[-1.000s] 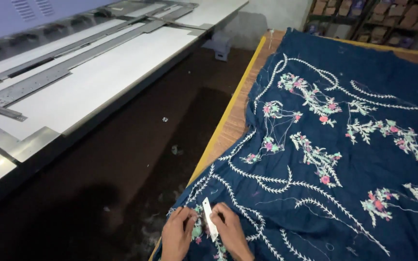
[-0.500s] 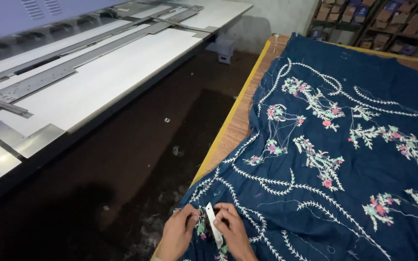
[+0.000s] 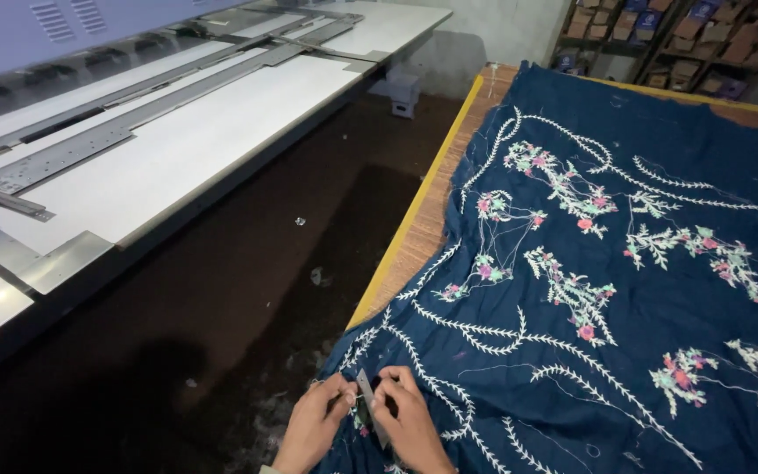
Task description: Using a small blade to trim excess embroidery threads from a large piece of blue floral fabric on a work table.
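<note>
A dark blue cloth [image 3: 625, 263] with white vine and pink-green flower embroidery lies spread over a wooden table [image 3: 414, 237] with a yellow edge. At the cloth's near corner, my left hand [image 3: 316, 423] pinches the fabric edge. My right hand [image 3: 410, 420] sits right beside it, holding a small slim pale metal tool [image 3: 366, 389] upright between the two hands, its tip against the embroidery. Loose threads hang from several flower motifs.
A long white and grey embroidery machine bed [image 3: 160, 149] with metal rails runs along the left. Between it and the table is a dark floor aisle [image 3: 247, 325] strewn with thread scraps. Shelves of boxes [image 3: 677, 35] stand at the back right.
Both hands stay at the cloth's near corner with the tool between them. The view has shifted slightly, and the fingers have drawn closer around the tool.
</note>
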